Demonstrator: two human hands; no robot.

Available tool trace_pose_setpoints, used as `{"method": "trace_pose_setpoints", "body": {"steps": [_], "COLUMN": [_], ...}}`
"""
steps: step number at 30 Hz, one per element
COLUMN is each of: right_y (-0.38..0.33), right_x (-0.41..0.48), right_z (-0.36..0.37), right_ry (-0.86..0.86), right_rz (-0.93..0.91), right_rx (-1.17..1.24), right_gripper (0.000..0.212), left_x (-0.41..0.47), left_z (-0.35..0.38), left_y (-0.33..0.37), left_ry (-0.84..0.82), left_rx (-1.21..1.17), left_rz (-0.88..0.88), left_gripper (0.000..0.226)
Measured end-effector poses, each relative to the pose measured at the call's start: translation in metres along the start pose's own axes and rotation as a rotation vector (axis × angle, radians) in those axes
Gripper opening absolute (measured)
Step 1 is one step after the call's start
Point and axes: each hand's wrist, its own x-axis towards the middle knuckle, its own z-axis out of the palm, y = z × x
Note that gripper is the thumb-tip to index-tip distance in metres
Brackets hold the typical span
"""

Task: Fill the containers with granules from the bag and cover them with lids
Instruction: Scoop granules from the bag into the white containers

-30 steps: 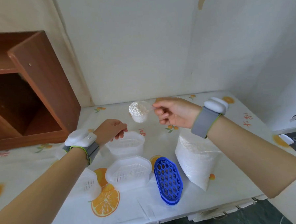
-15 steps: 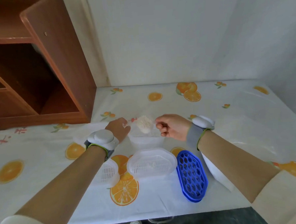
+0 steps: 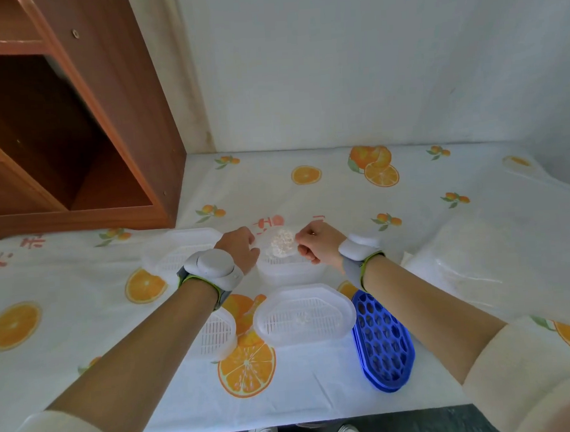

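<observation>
**Head view (the only view)**

- **Right hand** (image 3: 318,245): fingers curled, pinching the handle of a clear scoop (image 3: 283,249). The scoop is heaped with white granules (image 3: 281,239) and is held over the open container (image 3: 293,274) at the middle of the table (image 3: 319,389).
- **Left hand** (image 3: 242,249): seen from the back, fingers bent at that container's left rim. I cannot tell whether it grips the rim or only touches it.
- **Second container** (image 3: 304,319): sits toward the near edge, with a few granules on its grid floor.
- **Two more white pieces:** one far piece (image 3: 180,251) lies left of the hands, and one near piece (image 3: 218,331) is partly under the left forearm.
- **Blue lid** (image 3: 382,339): lies by the near edge, just beside the second container.
- **Bag** (image 3: 497,264): lies toward the right edge.

**Risks (judged)**
- The scoop is heaped, so a quick or off-centre tip would likely send granules over the rim onto the table.
- The container looks light. If it is not steadied, the scoop's lip could push or tilt it.
- The right forearm passes over the blue lid and close to the bag, so a careless return to the bag could knock either one.

**Writing**
- Red printed characters (image 3: 30,242) show on the cloth near the left edge.
- More red characters (image 3: 267,221) lie just beyond the hands. Both sets are too small or too hidden to read.
- No brand can be read on the bag or the containers.
</observation>
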Motion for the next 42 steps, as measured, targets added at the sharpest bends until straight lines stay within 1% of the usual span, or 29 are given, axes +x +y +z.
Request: {"method": "trace_pose_setpoints", "body": {"steps": [1, 2, 4, 5, 7, 10, 16, 19, 22, 24, 29, 34, 38, 42], "right_y": [0.001, 0.003, 0.010, 0.013, 0.015, 0.016, 0.019, 0.020, 0.022, 0.022, 0.019, 0.006, -0.010, -0.025], "right_x": [0.002, 0.004, 0.005, 0.004, 0.000, -0.010, -0.027, -0.034, -0.040, -0.041, -0.047, -0.055, -0.069, -0.088], "right_z": [0.003, 0.005, 0.007, 0.008, 0.007, 0.000, -0.021, -0.030, -0.033, -0.032, -0.034, -0.045, -0.064, -0.101], "right_ry": [0.012, 0.022, 0.036, 0.046, 0.051, 0.056, 0.101, 0.140, 0.167, 0.149, 0.152, 0.191, 0.272, 0.391], "right_rz": [-0.018, -0.035, -0.057, -0.069, -0.098, -0.168, -0.244, -0.322, -0.368, -0.353, -0.339, -0.350, -0.393, -0.436], "right_rx": [-0.088, -0.170, -0.319, -0.401, -0.524, -0.600, -0.756, -0.791, -0.802, -0.810, -0.726, -0.531, -0.358, -0.227], "right_gripper": [0.040, 0.036, 0.019, 0.015, 0.020, 0.024, 0.024, 0.024, 0.024, 0.023, 0.022, 0.021, 0.021, 0.014], "left_x": [0.000, 0.000, 0.000, 0.000, -0.001, -0.002, -0.005, -0.008, -0.012, -0.013, -0.019, -0.026, -0.033, -0.040], "left_z": [0.000, 0.000, 0.001, 0.001, 0.001, 0.001, -0.001, -0.003, -0.005, -0.007, -0.015, -0.021, -0.028, -0.039], "left_y": [0.000, 0.000, 0.000, 0.000, -0.001, -0.001, 0.000, 0.001, 0.002, 0.001, 0.006, 0.020, 0.043, 0.080], "left_ry": [0.000, 0.002, 0.004, 0.005, 0.006, -0.007, -0.023, -0.024, -0.013, -0.007, 0.021, 0.028, 0.046, 0.033], "left_rx": [0.000, -0.001, 0.000, 0.002, 0.008, 0.018, 0.030, 0.035, 0.030, 0.023, -0.004, -0.026, -0.054, -0.108], "left_rz": [0.000, 0.003, 0.002, 0.003, 0.007, 0.006, 0.002, -0.009, -0.020, -0.026, -0.019, 0.004, 0.066, 0.170], "left_gripper": [0.032, 0.032, 0.032, 0.031, 0.030, 0.030, 0.033, 0.035, 0.035, 0.034, 0.033, 0.034, 0.030, 0.030]}}
